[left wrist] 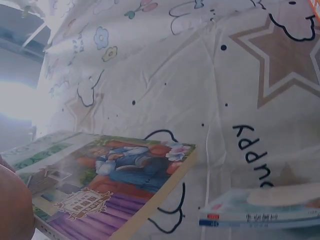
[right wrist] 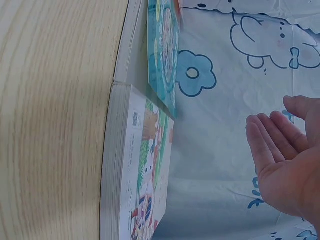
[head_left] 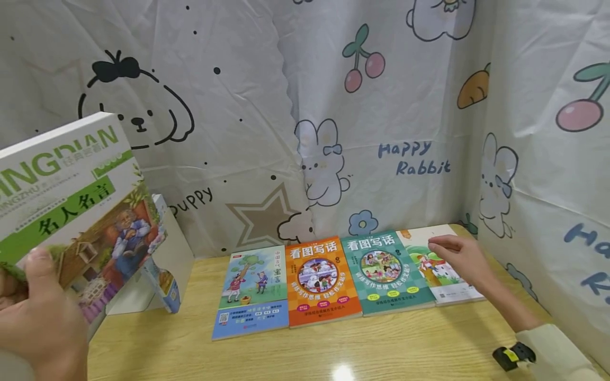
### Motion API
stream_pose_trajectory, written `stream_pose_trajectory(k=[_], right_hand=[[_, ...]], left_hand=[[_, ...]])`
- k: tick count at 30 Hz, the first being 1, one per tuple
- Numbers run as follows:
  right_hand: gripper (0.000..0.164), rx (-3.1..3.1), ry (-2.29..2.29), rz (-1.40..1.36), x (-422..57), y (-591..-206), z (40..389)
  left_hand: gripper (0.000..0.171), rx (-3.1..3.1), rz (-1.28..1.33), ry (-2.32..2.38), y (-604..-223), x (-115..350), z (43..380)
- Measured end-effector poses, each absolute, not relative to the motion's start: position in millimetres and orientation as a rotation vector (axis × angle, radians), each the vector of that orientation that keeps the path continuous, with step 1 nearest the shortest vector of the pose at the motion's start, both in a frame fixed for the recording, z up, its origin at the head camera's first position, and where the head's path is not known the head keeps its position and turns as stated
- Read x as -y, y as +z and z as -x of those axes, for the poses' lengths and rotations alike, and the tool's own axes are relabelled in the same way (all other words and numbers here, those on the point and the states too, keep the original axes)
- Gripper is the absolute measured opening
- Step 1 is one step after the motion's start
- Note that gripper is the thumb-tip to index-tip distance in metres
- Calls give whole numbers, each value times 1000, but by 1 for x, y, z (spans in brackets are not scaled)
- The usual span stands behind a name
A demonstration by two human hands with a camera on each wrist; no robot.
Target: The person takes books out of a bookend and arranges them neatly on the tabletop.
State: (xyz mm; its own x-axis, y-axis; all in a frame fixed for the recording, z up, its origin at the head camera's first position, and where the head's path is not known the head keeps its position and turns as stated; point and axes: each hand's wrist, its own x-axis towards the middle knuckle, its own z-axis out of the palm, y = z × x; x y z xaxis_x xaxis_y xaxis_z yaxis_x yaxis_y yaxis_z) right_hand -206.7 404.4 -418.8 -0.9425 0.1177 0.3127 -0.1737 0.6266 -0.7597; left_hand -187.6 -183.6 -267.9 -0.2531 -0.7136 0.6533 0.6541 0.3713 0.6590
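Observation:
My left hand (head_left: 45, 312) grips a thick book (head_left: 90, 206) with a white and green cover, its thumb pressed on the front. The book is raised and tilted at the far left, and its painted cover (left wrist: 130, 175) also shows in the left wrist view. At the right, my right hand (head_left: 459, 259) hovers over a white book (head_left: 459, 293) with a colourful picture. Its fingers are loosely bent, hold nothing and stay apart from the book; in the right wrist view the palm (right wrist: 285, 185) faces up.
Beside the white book lie a teal book (head_left: 388, 272), an orange book (head_left: 324, 286) and a blue-green book (head_left: 252, 291) in a row. Behind the held book, a blue-edged book (head_left: 164, 283) and a white panel (head_left: 178, 248) stand on the wooden table (head_left: 267, 357). A printed curtain (head_left: 248, 106) hangs behind.

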Motion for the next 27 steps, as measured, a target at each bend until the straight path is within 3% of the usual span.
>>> stream_pose_trajectory(k=[11,14,16,18,22,27], right_hand=[[44,2524,1228,-63,-394,-413,204],[43,2522,1239,-70,-389,-411,203],[42,2517,1248,-75,-386,-410,203],[42,2514,1254,-84,-383,-410,204],[40,2508,1243,-119,-377,-408,206],[37,2481,1278,-183,-368,-407,206]], left_hand=[[20,1299,177,-1466,-285,156,198],[7,1279,252,-1562,-290,152,203],[27,1243,304,-1636,-293,148,207],[37,1254,334,-1672,-295,144,209],[9,1243,441,-1802,-303,134,213],[7,1364,457,-1802,-309,119,216]])
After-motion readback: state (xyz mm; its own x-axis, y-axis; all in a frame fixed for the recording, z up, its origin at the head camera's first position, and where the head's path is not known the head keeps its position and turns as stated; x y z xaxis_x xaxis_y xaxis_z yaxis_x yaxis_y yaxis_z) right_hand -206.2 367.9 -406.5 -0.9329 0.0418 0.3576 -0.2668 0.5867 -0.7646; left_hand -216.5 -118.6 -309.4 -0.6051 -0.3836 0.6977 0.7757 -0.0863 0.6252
